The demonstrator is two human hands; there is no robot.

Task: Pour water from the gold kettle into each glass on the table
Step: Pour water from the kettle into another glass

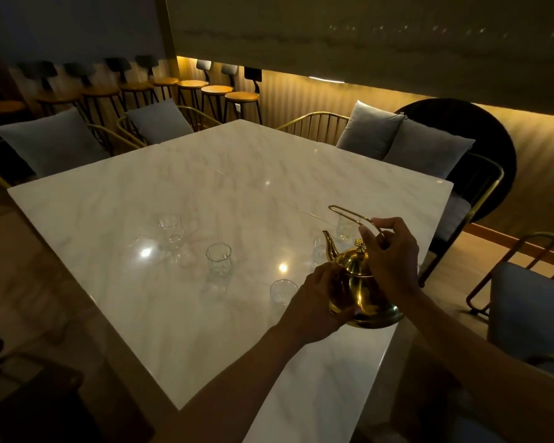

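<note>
Left hand (314, 302) cups the kettle (362, 286) body from its 9 o'clock side; right hand (392, 257), at 1 o'clock, pinches the wire handle (349, 215). Kettle sits near the table (173, 203) edge, glasses (218, 259) at 10 o'clock.

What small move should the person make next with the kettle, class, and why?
Probably lift the shiny gold metal kettle and swing its spout over the nearest clear faceted glass. The right hand grips the wire handle, the left hand steadies the body, and the kettle looks barely tilted, with no water pouring yet.
</note>
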